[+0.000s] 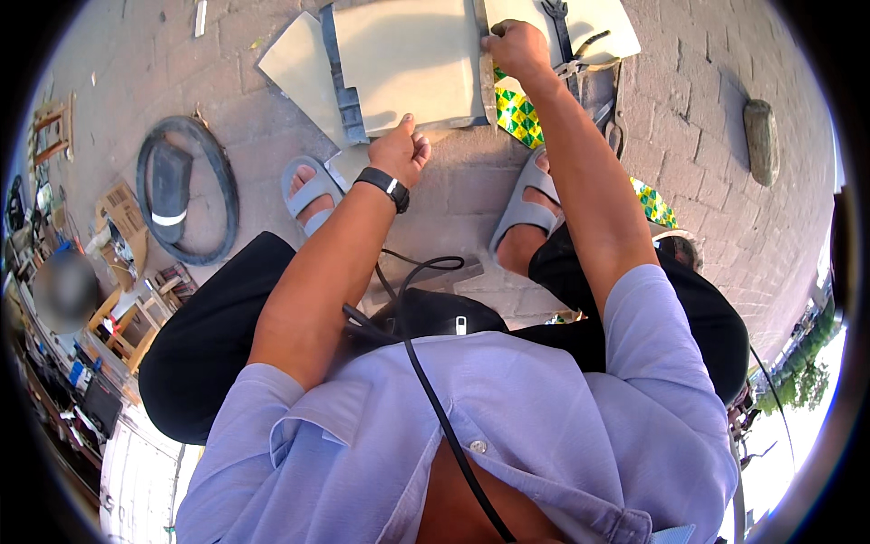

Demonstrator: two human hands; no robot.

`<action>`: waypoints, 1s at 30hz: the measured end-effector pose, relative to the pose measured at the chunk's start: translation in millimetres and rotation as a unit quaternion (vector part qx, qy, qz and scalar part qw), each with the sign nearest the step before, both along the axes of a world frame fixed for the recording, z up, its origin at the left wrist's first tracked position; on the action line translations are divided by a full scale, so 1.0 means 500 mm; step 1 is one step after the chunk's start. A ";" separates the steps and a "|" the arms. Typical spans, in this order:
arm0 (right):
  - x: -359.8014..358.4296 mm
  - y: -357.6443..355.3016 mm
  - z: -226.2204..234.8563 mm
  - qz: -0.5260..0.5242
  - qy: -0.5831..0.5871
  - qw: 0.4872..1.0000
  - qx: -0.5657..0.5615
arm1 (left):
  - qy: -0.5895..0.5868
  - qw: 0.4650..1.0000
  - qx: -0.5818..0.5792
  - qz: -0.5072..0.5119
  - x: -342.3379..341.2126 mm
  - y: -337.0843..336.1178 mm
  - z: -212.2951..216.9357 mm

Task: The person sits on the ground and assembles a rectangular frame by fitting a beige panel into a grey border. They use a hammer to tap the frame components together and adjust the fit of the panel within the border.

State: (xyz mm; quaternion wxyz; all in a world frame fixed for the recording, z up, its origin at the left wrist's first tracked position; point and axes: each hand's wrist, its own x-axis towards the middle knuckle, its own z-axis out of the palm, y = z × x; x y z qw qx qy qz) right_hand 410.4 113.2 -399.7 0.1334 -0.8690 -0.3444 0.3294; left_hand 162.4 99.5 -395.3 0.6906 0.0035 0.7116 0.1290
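Beyond the sandals (pixel 527 218), over the brick paving (pixel 453 172), a cream rectangular panel (pixel 412 63) with a dark strip (pixel 337 72) along its left side is held at its right edge, pinched in the right hand's (pixel 518 50) grip, apparently for steadiness. The left hand (pixel 399 156) is set at the near edge, thumb extended; whether its grip is closed cannot be told. Pliers (pixel 594 66) are placed beside the right hand, seemingly for easy reach.

Panel (pixel 412 63) cream, edge strip (pixel 337 72) dark blue-grey. Sheet (pixel 518 118) checkered green/yellow/white. Sandals (pixel 313 190) grey. Shirt (pixel 507 390) pale lavender, trousers (pixel 213 340) black. Wristwatch (pixel 384 185) black. Paving (pixel 725 245) pinkish-grey, brick pattern. Ring (pixel 230 181) charcoal.
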 end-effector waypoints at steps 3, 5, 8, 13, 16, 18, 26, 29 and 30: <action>0.024 -0.019 0.016 -0.001 0.043 0.999 -0.013 | -0.032 0.997 -0.018 -0.069 -0.005 0.006 0.027; 0.059 -0.040 0.023 0.075 -0.003 0.997 -0.025 | -0.050 0.991 -0.002 -0.124 -0.016 0.019 0.043; 0.110 -0.043 0.085 0.157 -0.073 0.984 -0.051 | -0.060 0.969 0.079 -0.227 -0.044 0.055 0.071; 0.228 -0.054 0.307 0.350 -0.130 0.927 -0.035 | -0.053 0.927 0.221 -0.298 -0.083 0.196 0.174; 0.310 -0.103 0.445 0.271 -0.141 0.951 -0.053 | -0.028 0.894 0.333 -0.299 -0.087 0.268 0.312; 0.310 -0.126 0.554 0.206 -0.179 0.960 -0.064 | -0.041 0.873 0.389 -0.291 -0.119 0.327 0.383; 0.176 -0.329 0.789 0.127 -0.196 0.972 0.032 | -0.029 0.718 0.550 -0.425 -0.271 0.376 0.699; 0.117 -0.377 0.807 0.096 -0.153 0.984 0.011 | -0.016 0.673 0.587 -0.450 -0.301 0.325 0.744; 0.105 -0.385 0.808 0.098 -0.161 0.982 0.017 | -0.008 0.670 0.589 -0.452 -0.305 0.316 0.743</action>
